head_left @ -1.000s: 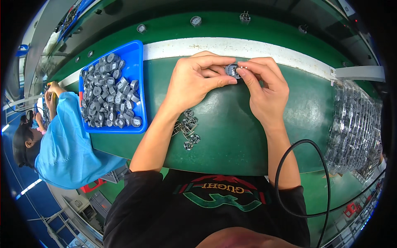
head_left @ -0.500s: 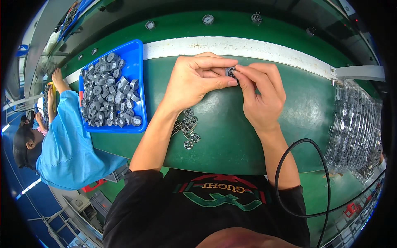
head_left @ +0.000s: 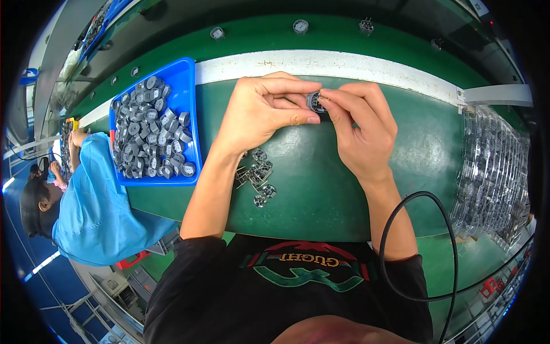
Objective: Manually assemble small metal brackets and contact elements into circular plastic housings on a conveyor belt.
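My left hand point(head_left: 255, 112) is closed round a small grey round plastic housing point(head_left: 311, 101), thumb below and fingers above. The housing's open side faces right, with dark parts and thin light pins inside it. Thumb and forefinger of my right hand point(head_left: 366, 129) pinch at that opening, on what looks like a small circuit board with pins; the fingertips partly hide it. Below my left wrist, several round circuit boards with metal pins point(head_left: 261, 172) lie loose on the green table point(head_left: 309, 195). To the left, a blue tray point(head_left: 198, 126) holds many grey round housings point(head_left: 150, 129).
Beyond a white rail point(head_left: 344, 61) runs a green conveyor belt point(head_left: 258, 35) with spaced housings point(head_left: 301, 26). Clear plastic trays point(head_left: 490, 178) are stacked at right. A black cable point(head_left: 455, 252) loops by my right arm. A co-worker in a blue garment point(head_left: 106, 200) sits at left.
Both hands have shifted slightly left, and the housing's opening shows more. Housings on the belt have moved right. The co-worker's hand has dropped lower.
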Demonstrator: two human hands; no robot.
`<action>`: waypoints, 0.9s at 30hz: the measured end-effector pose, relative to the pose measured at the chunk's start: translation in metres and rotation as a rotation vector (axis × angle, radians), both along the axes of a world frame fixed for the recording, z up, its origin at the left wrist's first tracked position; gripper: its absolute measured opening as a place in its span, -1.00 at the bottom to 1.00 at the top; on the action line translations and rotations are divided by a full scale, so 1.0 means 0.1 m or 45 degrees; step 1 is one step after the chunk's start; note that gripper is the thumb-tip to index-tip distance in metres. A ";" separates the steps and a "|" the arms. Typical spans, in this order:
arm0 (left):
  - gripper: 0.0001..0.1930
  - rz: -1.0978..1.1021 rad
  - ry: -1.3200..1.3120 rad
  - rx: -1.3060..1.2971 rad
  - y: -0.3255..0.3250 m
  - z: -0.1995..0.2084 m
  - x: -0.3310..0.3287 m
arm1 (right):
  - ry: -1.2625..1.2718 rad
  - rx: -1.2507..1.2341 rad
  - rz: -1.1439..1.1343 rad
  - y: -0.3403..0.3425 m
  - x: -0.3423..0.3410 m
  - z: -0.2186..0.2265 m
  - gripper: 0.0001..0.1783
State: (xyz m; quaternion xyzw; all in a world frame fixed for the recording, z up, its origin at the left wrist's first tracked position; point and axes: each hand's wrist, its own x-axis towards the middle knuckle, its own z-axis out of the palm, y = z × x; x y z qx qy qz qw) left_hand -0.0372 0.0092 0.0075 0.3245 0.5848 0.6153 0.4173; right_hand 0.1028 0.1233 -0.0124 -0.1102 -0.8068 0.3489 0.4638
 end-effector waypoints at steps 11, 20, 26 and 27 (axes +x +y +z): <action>-0.59 -0.040 0.097 -0.040 0.00 -0.04 -0.01 | 0.021 0.037 -0.018 -0.02 -0.02 -0.06 -0.78; -0.69 0.088 -0.089 -0.020 0.03 -0.07 0.06 | -0.109 -0.717 0.103 -0.10 0.00 -0.08 -0.73; -0.71 0.017 -0.194 0.027 0.01 -0.11 0.01 | -0.052 -0.697 0.346 0.01 0.00 -0.13 -0.72; -0.71 0.001 -0.204 0.029 0.02 -0.12 0.00 | -0.054 -0.667 0.371 0.03 0.01 -0.14 -0.72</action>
